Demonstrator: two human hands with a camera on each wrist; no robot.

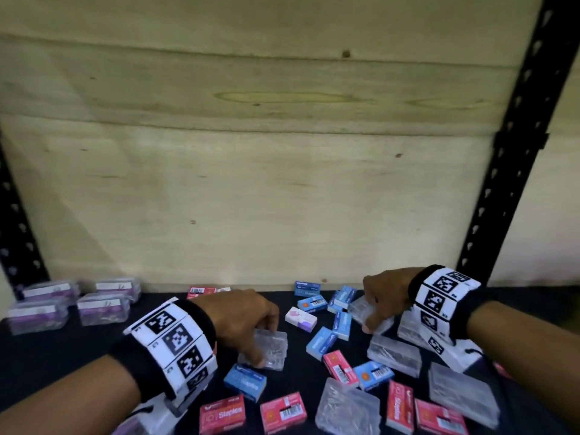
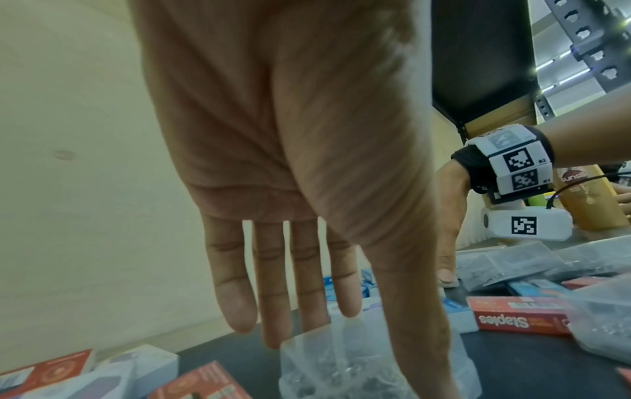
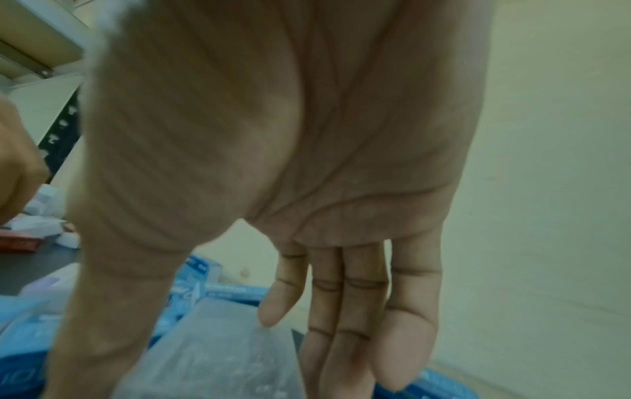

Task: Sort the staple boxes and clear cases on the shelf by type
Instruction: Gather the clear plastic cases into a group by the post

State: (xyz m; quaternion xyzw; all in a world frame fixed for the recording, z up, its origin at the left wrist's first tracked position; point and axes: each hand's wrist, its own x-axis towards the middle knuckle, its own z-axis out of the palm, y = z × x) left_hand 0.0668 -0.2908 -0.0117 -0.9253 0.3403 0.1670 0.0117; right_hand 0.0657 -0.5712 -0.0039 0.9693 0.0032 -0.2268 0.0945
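Blue staple boxes (image 1: 342, 324), red staple boxes (image 1: 222, 414) and clear cases (image 1: 346, 406) lie mixed on the dark shelf (image 1: 78, 356). My left hand (image 1: 265, 343) pinches a small clear case (image 1: 277, 350), thumb at its near edge and fingers at its far edge. The left wrist view shows this case (image 2: 341, 364) under the left hand (image 2: 368, 359). My right hand (image 1: 365, 313) holds another clear case (image 1: 357, 306) among the blue boxes at the back right. In the right wrist view that case (image 3: 218, 337) sits between thumb and fingers (image 3: 341, 351).
Several clear cases with purple labels (image 1: 103, 306) stand grouped at the back left. A white and purple box (image 1: 300, 318) lies between my hands. A wooden back panel (image 1: 251, 183) closes the shelf, and a black upright post (image 1: 508, 171) stands at the right.
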